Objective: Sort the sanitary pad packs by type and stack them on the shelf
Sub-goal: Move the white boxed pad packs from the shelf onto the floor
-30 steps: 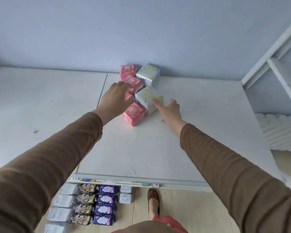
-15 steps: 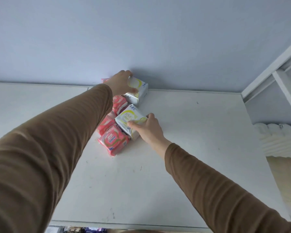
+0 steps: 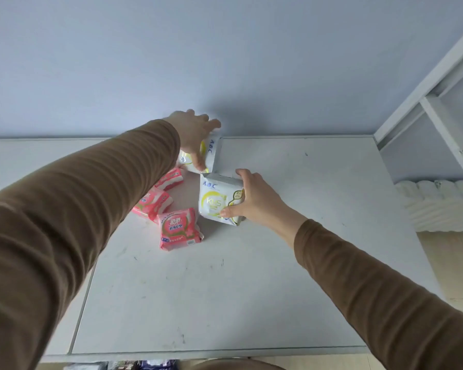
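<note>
The left hand (image 3: 195, 132) grips the far white pack (image 3: 211, 153) at upper centre, close to the wall (image 3: 225, 62). The right hand (image 3: 254, 201) grips the near white pack (image 3: 214, 201) at its right edge, thumb on top. Three pink packs (image 3: 178, 229) lie just left of it. The shelf top (image 3: 251, 289) is open across the lower and right frame, up to its front edge.
</note>
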{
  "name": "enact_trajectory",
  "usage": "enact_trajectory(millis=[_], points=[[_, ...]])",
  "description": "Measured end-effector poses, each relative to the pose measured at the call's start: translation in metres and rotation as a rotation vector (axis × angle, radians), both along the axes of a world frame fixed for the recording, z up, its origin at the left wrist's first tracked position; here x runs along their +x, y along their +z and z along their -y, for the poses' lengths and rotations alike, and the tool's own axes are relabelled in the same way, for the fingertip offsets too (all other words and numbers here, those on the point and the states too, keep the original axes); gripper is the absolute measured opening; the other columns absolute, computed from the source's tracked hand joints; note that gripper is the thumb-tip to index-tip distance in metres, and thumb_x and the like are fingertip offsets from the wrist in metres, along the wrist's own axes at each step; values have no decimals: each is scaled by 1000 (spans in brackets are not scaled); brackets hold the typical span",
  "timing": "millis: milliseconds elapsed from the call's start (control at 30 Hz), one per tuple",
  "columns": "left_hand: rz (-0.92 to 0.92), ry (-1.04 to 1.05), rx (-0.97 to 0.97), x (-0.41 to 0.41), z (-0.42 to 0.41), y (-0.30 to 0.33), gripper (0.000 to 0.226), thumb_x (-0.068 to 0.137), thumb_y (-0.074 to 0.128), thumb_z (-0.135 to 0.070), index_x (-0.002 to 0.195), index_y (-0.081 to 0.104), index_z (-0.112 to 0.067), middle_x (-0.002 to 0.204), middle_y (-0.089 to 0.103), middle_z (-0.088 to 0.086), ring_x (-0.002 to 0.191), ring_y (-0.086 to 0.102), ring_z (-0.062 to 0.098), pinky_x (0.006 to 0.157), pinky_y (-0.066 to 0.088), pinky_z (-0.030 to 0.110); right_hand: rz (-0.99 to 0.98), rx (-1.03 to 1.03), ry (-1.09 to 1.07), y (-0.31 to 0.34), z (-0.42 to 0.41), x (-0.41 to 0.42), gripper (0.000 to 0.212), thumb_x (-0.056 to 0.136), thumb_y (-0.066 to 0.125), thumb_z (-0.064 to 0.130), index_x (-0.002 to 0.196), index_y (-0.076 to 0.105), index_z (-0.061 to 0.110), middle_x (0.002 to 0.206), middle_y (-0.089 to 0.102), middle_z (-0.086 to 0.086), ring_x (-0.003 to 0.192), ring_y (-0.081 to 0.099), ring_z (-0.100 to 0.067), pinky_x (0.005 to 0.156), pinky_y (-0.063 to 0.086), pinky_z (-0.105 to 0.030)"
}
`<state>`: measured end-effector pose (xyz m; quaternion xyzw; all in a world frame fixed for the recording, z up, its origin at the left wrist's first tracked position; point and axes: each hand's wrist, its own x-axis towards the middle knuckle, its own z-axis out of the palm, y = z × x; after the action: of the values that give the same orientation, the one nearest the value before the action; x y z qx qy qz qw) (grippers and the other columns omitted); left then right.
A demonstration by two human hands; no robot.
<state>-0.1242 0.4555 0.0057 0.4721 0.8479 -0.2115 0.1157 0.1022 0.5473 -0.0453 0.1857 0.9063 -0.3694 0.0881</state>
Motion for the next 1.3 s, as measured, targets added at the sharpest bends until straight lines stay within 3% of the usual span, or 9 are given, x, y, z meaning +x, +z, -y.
enact_trajectory(millis=[133,333,433,533,633,767,967,1100,1300], points=[[-100,-48,31,20,11,-7,104,43,73,-82,126,47,-24,124,49,2,118,42,31,103,36,46,-94,38,-69,-6,11,27,83,62,91,37,127,43,17,118,43,-3,111,43,-23,81,33,-29],[140,152,588,69,53,-6,73,55,79,-63,98,37,-21,90,54,1,89,57,32,68,45,39,-298,-239,-326,-9,32,85,67,64,87,20,114,43,29,109,57,11,96,58,-13,63,40,-16],[309,237,864,109,78,9,66,60,75,-56,97,37,-18,84,51,0,76,51,25,56,35,35,-417,-332,-461,0,58,123,83,65,88,19,128,36,33,111,56,20,102,60,-10,78,48,-25],[448,296,1010,159,117,19,64,63,74,-51,103,38,-16,79,45,-2,68,46,21,54,36,33,-538,-512,-561,13,97,164,96,64,90,8,138,30,25,120,52,8,108,59,-11,88,51,-27],[463,351,1059,209,165,23,69,59,73,-50,114,40,-23,89,50,-2,95,50,27,74,46,38,-627,-632,-596,24,143,207,74,67,85,-6,122,40,13,108,55,4,86,63,-3,64,52,-19],[437,383,1073,264,225,18,82,57,78,-49,123,41,-17,99,56,0,104,48,29,80,40,35,-569,-635,-581,26,198,262,62,70,84,-4,117,45,7,79,53,8,71,58,-21,63,53,-39],[473,424,1049,331,305,-10,60,67,83,-42,108,48,-16,106,57,2,102,49,28,81,44,41,-424,-716,-485,4,256,333,64,72,87,7,122,49,21,104,65,6,76,64,1,55,49,-16],[540,478,1043,381,351,-44,58,66,80,-53,105,51,-23,96,56,-7,100,48,20,74,43,34,-322,-737,-411,-37,285,374,69,72,89,12,128,50,25,120,64,6,97,64,5,73,50,-10],[615,566,1001,451,408,-133,59,63,84,-53,104,53,-24,80,56,-7,88,54,24,65,43,33,-125,-694,-423,-130,327,438,47,67,90,27,95,52,28,96,61,6,97,60,-6,74,46,-12]])
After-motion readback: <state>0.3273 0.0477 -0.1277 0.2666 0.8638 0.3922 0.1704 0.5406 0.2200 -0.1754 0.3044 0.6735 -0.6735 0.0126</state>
